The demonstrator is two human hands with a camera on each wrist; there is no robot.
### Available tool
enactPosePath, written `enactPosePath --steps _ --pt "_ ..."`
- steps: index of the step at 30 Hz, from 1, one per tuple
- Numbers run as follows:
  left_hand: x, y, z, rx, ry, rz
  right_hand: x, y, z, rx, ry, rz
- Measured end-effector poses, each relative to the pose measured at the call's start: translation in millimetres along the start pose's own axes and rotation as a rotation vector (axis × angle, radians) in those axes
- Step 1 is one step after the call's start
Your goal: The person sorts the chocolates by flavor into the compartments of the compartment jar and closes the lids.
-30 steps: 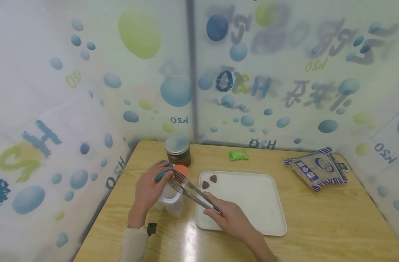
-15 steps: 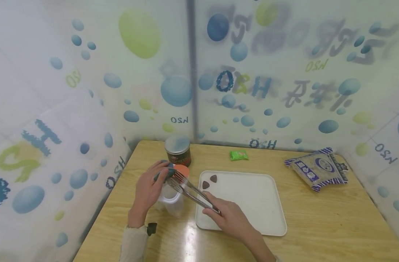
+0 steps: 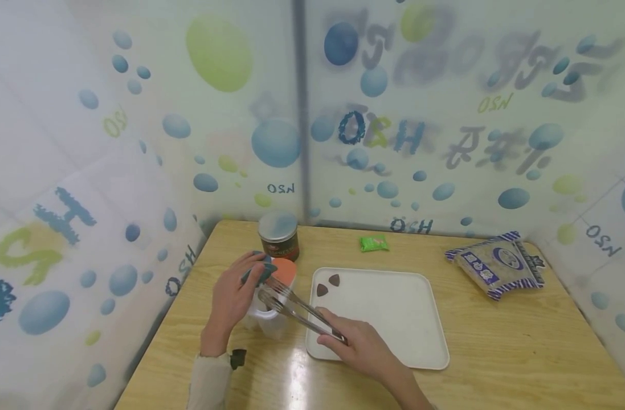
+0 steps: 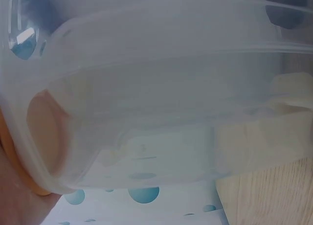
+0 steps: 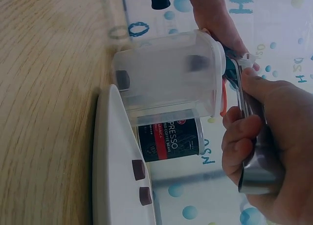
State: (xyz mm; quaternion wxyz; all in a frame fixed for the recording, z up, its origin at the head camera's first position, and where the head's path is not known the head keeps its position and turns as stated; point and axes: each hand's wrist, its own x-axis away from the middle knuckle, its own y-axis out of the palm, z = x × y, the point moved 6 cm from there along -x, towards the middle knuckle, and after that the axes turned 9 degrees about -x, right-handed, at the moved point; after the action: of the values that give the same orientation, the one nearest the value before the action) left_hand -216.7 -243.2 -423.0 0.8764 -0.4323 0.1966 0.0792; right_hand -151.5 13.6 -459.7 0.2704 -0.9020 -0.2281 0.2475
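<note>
My left hand (image 3: pixel 233 293) pinches a dark teal piece (image 3: pixel 258 274), perhaps a lid flap, at the mouth of a clear plastic container (image 3: pixel 272 326). An orange round part (image 3: pixel 284 270) shows at the container's far side. My right hand (image 3: pixel 363 344) grips metal tongs (image 3: pixel 312 319) with fork-like ends, which reach over the container's mouth. In the right wrist view, a dark piece (image 5: pixel 122 80) sits at the container's bottom and a blurred dark shape (image 5: pixel 198 63) appears near its mouth. Two brown triangular pieces (image 3: pixel 322 290) lie on the white tray (image 3: pixel 394 324).
An espresso coffee can (image 3: pixel 279 236) stands behind the container. A small green packet (image 3: pixel 374 243) lies beyond the tray, and a blue-and-white bag (image 3: pixel 497 265) rests at the back right. Patterned curtains (image 3: pixel 394 142) surround the table.
The tongs' ends have shifted slightly left and down, and their arms stand further apart. The teal piece has turned to show more of its surface. The left hand has barely moved.
</note>
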Motion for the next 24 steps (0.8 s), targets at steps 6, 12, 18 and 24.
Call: enactPosePath --steps 6,12,18,24 --pt "1.1 -1.5 3.0 0.006 0.008 -0.002 1.1 2 2 -0.014 -0.011 -0.017" --pt "0.3 -1.9 1.3 -0.014 -0.020 -0.005 2.9 0 2 0.021 -0.041 0.013" --pt "0.0 -2.0 1.1 -0.033 -0.041 -0.012 8.9 -5 10 -0.019 0.043 0.036" --pt "-1.0 -2.3 1.4 -0.032 -0.043 -0.021 16.2 -15 30 -0.069 0.148 0.099"
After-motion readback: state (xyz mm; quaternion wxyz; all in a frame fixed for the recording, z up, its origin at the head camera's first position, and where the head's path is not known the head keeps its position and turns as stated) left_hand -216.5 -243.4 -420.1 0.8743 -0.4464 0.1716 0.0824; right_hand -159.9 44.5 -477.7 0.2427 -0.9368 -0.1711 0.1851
